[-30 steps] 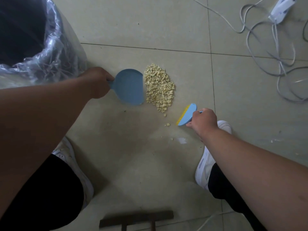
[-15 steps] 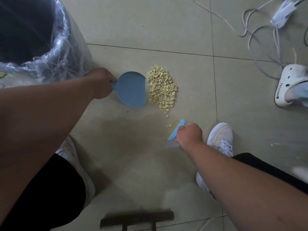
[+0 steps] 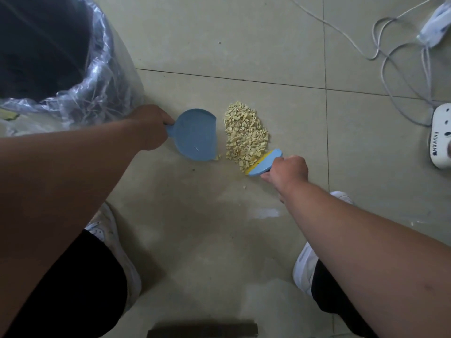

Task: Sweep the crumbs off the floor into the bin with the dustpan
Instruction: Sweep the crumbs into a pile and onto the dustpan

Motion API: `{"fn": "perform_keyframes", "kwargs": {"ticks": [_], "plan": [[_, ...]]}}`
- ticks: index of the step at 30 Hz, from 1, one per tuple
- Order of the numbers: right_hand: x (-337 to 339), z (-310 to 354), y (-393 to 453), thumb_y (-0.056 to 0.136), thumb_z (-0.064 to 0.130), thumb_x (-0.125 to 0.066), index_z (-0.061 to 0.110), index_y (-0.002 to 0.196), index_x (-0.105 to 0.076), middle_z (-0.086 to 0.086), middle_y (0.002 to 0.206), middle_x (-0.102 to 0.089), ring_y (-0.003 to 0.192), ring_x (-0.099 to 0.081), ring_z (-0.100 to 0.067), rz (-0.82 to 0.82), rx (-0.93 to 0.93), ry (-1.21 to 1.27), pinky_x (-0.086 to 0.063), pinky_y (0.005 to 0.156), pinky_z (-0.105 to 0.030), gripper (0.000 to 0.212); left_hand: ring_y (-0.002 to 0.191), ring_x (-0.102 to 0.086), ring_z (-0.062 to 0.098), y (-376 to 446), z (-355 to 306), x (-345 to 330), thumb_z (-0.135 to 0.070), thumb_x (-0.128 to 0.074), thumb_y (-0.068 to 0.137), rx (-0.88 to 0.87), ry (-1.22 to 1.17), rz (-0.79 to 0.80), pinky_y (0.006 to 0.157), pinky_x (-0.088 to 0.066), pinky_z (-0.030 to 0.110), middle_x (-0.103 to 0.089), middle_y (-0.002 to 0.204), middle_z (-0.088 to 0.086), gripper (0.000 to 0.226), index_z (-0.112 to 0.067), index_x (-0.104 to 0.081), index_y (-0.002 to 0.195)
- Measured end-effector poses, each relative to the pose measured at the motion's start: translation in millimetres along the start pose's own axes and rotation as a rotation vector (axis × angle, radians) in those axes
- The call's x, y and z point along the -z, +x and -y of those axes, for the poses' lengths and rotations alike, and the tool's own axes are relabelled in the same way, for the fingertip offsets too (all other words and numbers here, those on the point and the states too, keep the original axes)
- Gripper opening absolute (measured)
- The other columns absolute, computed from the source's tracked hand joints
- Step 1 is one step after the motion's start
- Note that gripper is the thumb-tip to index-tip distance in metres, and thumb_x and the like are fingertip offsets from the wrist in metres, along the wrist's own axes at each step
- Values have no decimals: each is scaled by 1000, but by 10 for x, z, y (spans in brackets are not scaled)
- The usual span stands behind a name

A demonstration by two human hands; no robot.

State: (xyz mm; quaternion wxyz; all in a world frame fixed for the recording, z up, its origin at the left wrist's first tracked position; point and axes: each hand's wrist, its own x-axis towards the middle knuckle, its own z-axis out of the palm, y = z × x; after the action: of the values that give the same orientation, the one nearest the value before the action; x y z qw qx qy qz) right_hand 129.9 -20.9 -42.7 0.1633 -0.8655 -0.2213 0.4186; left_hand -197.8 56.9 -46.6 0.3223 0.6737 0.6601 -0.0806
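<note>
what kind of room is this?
Likely an indoor room in a home or small office; hard to say which. Cues: beige tiled floor with grout lines, a bin lined with a clear plastic bag, and loose white cables trailing across the tiles.

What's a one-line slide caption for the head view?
Left hand holds blue dustpan beside crumb pile; right hand sets brush at pile's edge, lined bin nearby.
</note>
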Motion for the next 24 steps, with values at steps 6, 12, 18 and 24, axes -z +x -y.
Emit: {"fn": "perform_keyframes", "kwargs": {"ticks": [6,12,18,24], "plan": [[110,-16,-106,90,15,-48,7,94,-64,-15,80,-77,69,-78,-29,23,204,-125,-65,73,-44,19,105,-66,37,-22,-55,27,5,-53,88,0,-20,-29,91,-54,44,-75,112,18,38,-6,-79,114],[175,-293,-371,101,13,-57,13,101,-65,-12,72,-72,63,-75,-25,452,353,-345,-65,73,-48,8,110,-66,37,-69,-74,50,5,-55,89,8,-78,-62,93,-55,39,-75,118,17,40,-7,-79,118],[146,-498,-242,102,11,-55,12,101,-66,-14,82,-72,73,-77,-33,536,317,-479,-64,74,-52,11,112,-65,35,-105,-82,50,4,-53,91,14,-74,-65,93,-54,36,-74,120,14,40,-9,-78,120],[168,-406,174,97,13,-60,17,87,-66,-15,78,-73,70,-76,-33,426,428,-534,-63,72,-55,13,86,-60,25,-59,48,-23,4,-52,87,11,-19,-29,72,-40,28,-69,89,4,39,-14,-81,107]]}}
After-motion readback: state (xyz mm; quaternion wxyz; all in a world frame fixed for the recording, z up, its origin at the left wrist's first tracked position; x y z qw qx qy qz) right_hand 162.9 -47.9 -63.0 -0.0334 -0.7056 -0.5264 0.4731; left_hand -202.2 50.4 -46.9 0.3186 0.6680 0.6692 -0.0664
